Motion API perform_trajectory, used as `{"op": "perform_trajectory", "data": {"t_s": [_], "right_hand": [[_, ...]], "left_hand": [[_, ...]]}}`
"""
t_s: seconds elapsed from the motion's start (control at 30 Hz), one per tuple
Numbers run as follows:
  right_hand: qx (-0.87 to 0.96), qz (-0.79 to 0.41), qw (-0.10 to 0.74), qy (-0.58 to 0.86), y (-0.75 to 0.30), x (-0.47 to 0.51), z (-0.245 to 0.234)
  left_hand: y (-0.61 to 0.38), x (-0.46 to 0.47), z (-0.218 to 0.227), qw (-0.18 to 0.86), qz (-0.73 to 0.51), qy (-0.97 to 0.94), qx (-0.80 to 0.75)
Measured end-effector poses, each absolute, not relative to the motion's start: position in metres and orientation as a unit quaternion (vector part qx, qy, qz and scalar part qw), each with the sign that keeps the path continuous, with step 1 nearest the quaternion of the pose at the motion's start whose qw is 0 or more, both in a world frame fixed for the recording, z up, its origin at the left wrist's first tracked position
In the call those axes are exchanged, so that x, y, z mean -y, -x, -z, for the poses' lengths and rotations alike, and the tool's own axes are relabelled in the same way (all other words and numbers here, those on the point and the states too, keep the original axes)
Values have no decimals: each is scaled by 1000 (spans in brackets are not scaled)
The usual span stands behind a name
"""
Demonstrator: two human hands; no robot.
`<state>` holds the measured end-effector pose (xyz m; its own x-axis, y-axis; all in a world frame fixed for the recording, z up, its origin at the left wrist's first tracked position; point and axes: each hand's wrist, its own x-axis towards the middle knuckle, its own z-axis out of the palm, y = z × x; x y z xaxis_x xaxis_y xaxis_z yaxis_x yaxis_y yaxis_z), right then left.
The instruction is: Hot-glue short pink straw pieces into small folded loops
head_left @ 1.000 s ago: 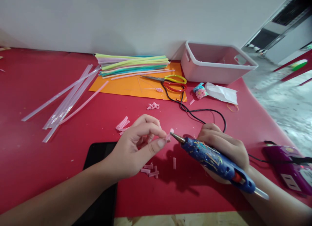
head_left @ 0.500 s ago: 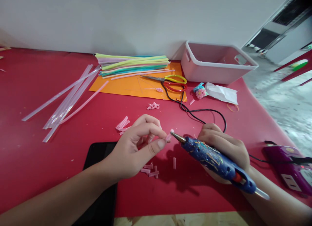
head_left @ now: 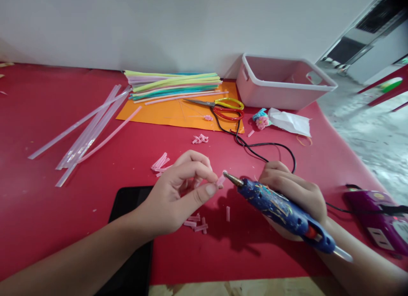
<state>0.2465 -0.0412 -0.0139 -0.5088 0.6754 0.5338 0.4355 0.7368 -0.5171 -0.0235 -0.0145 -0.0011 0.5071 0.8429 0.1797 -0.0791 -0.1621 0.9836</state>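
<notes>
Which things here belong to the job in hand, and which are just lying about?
In the job:
pink piece, in the left hand
glue gun, in the right hand
cut pink pieces, likely
scissors, likely

Apparently just lying about:
flat black device
pale pink basket

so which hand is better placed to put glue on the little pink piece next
Likely the right hand: its grip has the blue glue gun, nozzle at or very near the pink piece. The left hand is occupied pinching that piece.

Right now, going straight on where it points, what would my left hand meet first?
Probably the glue gun's nozzle, by the pink piece your left hand holds; depth is unclear.
</notes>
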Motion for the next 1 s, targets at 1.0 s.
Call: {"op": "perform_trajectory", "data": {"t_s": [1.0], "right_hand": [[857,-137,361,341,-243,41,8]], "left_hand": [[23,15,0,597,-386,-642,-289]]}}
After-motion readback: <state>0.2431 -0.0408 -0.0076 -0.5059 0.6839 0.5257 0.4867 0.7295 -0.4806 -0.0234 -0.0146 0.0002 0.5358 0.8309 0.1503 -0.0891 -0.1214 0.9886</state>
